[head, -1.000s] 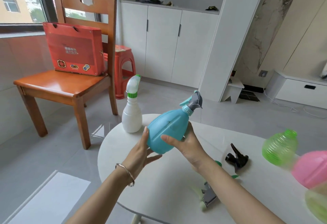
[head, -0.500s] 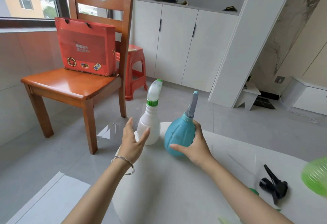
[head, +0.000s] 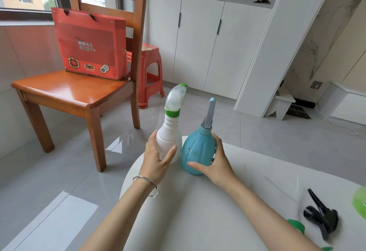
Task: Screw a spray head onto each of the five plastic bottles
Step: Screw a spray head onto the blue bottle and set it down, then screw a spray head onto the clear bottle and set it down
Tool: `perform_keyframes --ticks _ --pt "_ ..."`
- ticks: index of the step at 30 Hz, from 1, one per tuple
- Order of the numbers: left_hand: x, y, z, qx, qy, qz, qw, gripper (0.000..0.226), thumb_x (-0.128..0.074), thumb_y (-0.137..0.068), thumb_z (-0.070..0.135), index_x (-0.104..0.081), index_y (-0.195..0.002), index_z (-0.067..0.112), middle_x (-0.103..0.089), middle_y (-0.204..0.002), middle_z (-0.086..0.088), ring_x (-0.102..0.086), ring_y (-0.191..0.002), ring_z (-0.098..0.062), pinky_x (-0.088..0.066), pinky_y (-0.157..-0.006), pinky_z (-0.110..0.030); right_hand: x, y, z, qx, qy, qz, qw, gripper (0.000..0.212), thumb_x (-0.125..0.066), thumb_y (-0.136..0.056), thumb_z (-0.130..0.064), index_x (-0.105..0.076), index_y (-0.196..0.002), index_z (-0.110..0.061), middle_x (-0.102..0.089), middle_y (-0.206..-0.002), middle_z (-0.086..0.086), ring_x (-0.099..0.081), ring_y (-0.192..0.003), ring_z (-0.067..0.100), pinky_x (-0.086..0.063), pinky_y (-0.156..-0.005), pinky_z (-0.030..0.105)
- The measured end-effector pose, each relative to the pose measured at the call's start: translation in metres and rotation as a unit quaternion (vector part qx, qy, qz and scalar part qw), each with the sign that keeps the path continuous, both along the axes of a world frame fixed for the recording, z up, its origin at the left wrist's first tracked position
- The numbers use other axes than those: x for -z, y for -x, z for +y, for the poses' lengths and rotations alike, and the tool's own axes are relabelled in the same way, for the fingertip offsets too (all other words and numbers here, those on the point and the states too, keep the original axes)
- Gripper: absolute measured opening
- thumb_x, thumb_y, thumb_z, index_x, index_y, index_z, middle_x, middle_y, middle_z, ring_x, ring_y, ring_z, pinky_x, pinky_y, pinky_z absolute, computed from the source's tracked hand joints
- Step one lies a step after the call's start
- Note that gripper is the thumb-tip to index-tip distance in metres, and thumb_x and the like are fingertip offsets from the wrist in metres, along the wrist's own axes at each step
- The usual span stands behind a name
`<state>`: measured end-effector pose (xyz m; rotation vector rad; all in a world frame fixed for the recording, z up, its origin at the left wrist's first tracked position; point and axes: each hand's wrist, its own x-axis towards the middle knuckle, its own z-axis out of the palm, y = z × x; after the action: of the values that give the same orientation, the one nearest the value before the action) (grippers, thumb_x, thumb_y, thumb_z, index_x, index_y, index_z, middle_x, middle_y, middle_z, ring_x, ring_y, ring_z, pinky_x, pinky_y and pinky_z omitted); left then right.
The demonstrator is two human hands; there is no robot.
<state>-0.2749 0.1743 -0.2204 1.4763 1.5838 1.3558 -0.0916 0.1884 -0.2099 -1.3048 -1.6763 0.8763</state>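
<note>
Two headed bottles stand mid-frame on the worktop (head: pixel 198 215).
The left hand (head: pixel 156 161) cups the white bottle (head: pixel 168 141) and the right hand (head: pixel 217 163) wraps the blue bottle (head: pixel 196 149). Both bottles look light, smooth and squashy, so grip the belly.

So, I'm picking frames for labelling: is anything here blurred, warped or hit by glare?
Head view: white bottle and blue bottle sharp; green bottle at the right edge smeared; wide lens slants the white pillar; window light glares off the chair seat and floor tiles.
</note>
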Motion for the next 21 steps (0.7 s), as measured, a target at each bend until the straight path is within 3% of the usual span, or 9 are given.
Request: perform_keyframes --ticks 5,9,13,21 --pt "-0.001 -0.002 0.001 -0.005 0.009 -0.002 1.000 0.073 -0.061 -0.088 0.032 -0.023 -0.146 0.012 -0.035 -0.147 -0.010 -0.032 -0.136 -0.024 -0.028 -0.113 -0.045 -0.001 0.000 0.000 -0.005 0.003 0.005 1.000 0.092 -0.087 -0.058 -0.021 -0.029 -0.126 -0.042 -0.043 -0.128 -0.017 -0.045 -0.120 0.009 -0.045 -0.102 0.039" --pt "-0.004 -0.004 -0.003 -0.007 0.034 -0.021 0.999 0.075 -0.063 -0.087 0.031 -0.021 -0.145 0.009 -0.033 -0.147 -0.014 -0.034 -0.136 -0.028 -0.029 -0.113 -0.046 -0.003 -0.001 -0.004 -0.011 0.004 0.007 1.000 0.095 -0.086 -0.062 -0.020 -0.025 -0.133 -0.037 -0.039 -0.135 -0.013 -0.042 -0.126 0.013 -0.041 -0.106 0.042" --pt "-0.008 -0.007 -0.015 -0.019 0.058 -0.022 0.998 0.087 -0.062 -0.087 0.033 -0.006 -0.149 0.008 -0.013 -0.158 -0.011 -0.015 -0.146 -0.021 -0.013 -0.116 -0.027 -0.014 -0.006 -0.013 -0.002 -0.009 0.006 1.000 0.102 -0.083 -0.067 -0.025 -0.017 -0.144 -0.031 -0.025 -0.151 -0.010 -0.028 -0.138 0.009 -0.028 -0.114 0.035" --pt "-0.037 -0.029 -0.067 -0.031 0.050 -0.034 0.998 0.080 -0.061 -0.088 0.033 -0.013 -0.147 0.008 -0.026 -0.152 -0.013 -0.028 -0.140 -0.027 -0.027 -0.115 -0.046 -0.049 -0.057 -0.066 -0.001 -0.043 0.023 0.999 0.082 -0.078 -0.073 -0.028 -0.028 -0.137 -0.037 -0.035 -0.145 -0.016 -0.037 -0.129 0.000 -0.033 -0.105 0.026"
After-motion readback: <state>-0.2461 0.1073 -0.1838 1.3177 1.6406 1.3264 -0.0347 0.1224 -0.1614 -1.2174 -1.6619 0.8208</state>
